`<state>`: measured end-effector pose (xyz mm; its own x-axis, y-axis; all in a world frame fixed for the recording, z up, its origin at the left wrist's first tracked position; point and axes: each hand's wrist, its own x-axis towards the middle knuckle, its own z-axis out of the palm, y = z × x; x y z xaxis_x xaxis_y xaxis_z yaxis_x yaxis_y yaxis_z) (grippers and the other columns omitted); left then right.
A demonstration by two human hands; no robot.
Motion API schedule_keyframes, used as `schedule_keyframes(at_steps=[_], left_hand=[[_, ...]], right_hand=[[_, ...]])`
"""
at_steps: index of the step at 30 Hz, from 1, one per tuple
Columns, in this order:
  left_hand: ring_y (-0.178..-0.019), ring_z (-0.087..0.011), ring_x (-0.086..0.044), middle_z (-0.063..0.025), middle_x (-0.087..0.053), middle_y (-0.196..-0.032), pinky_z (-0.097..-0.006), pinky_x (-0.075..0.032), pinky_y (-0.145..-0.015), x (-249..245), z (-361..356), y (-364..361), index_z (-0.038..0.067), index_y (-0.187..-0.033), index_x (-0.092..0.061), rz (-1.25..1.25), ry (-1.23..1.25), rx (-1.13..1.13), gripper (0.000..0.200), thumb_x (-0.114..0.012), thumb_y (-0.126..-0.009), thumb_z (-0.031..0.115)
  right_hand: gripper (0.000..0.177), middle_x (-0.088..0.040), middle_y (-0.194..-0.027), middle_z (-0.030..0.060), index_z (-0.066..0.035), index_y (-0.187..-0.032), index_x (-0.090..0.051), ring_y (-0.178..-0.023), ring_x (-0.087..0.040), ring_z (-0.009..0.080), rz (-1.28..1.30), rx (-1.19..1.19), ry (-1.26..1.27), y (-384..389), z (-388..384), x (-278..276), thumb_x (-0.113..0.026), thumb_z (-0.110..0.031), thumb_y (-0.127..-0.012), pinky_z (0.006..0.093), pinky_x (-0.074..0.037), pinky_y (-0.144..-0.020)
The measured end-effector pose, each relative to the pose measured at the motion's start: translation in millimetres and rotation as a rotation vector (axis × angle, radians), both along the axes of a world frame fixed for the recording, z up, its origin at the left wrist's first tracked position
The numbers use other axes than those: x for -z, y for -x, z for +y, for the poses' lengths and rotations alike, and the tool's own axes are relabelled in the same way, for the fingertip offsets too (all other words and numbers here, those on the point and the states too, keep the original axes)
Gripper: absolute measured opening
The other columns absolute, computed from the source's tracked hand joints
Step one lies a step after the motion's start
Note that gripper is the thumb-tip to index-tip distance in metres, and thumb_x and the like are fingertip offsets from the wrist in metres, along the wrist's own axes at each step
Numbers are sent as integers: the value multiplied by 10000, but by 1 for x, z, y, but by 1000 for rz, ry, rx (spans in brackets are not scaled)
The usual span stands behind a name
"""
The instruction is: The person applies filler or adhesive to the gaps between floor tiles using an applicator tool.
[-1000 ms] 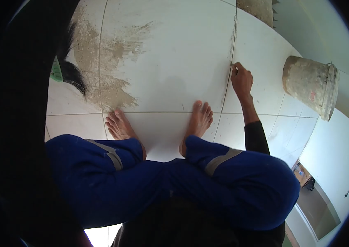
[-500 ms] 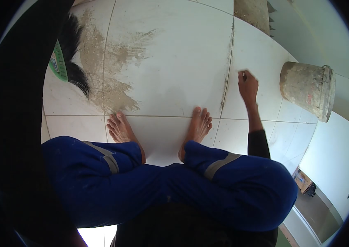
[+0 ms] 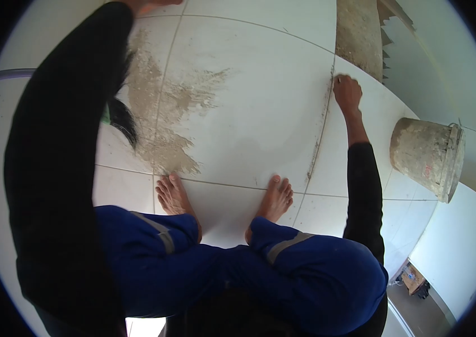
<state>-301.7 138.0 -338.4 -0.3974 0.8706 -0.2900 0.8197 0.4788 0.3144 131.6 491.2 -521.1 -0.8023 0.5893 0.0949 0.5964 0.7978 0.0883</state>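
Free: bare tile ahead of feet | right: bucket stands near forearm | left: sleeve and brush block.

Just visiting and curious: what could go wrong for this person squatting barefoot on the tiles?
The bare feet stand by the gritty joint and might slip. The right hand works at that joint near a jagged tile edge; knuckles could graze. The bucket beside the right arm could get knocked.

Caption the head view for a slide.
Squatting barefoot on white tiles, a person rests the right hand on a dirty tile joint, a crusted bucket nearby.
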Motion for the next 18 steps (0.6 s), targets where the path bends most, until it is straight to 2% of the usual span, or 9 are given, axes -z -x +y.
schedule_keyframes(at_steps=[3,5,6,7,8,9,12,18], left_hand=[[-1129,-331,-705,-204,-732,-1214,-455,-565,-935,-12,67,-39,-4,-1242,-716,127,255,-244,432,-746,-924,287],[-1129,-329,-705,-200,-732,-1215,-454,-564,-934,-30,86,-61,2,-1245,-715,145,225,-234,429,-743,-925,287],[-1129,-328,-705,-198,-732,-1216,-454,-564,-934,-40,97,-82,5,-1246,-714,143,174,-202,427,-742,-926,286],[-1129,-326,-705,-196,-732,-1216,-453,-563,-934,-45,108,-99,8,-1248,-713,144,124,-167,426,-740,-927,286],[-1128,-325,-705,-194,-733,-1217,-453,-563,-933,-54,106,-105,11,-1249,-713,153,104,-155,424,-739,-928,286],[-1128,-324,-705,-192,-733,-1218,-453,-563,-933,-58,108,-109,14,-1251,-712,157,86,-140,423,-737,-928,286],[-1128,-321,-705,-185,-733,-1220,-452,-562,-932,-69,112,-117,22,-1255,-710,159,43,-119,418,-733,-931,286],[-1127,-314,-704,-173,-734,-1224,-450,-560,-930,-68,103,-104,40,-1263,-707,127,0,-128,409,-724,-936,285]], right_hand=[[174,-710,-780,188,-78,-805,-706,-742,-718,393,8,-93,-16,-47,-26,14,-620,-175,-921,514,-569,-649],[139,-690,-740,180,-79,-790,-691,-689,-695,384,43,-164,-11,-86,-43,27,-631,-133,-903,511,-539,-602],[125,-709,-763,173,-75,-887,-751,-706,-707,372,55,-168,11,-102,-63,24,-642,-132,-906,491,-546,-610],[185,-732,-765,143,-68,-1002,-789,-677,-715,335,30,-143,60,-121,-74,30,-649,-171,-940,464,-553,-619],[251,-759,-943,196,-67,-1089,-789,-829,-737,269,-169,79,285,-131,-89,21,-614,-222,-997,436,-589,-724],[224,-746,-916,121,-113,-1122,-751,-831,-716,341,-195,160,146,-121,-141,-3,-641,-256,-988,408,-593,-789],[204,-729,-878,136,-96,-1094,-743,-794,-706,343,-109,103,177,-146,-190,-20,-644,-240,-991,420,-576,-758],[174,-695,-804,165,-61,-1039,-728,-721,-687,347,-109,132,275,-184,-211,-40,-648,-210,-997,444,-542,-698]])
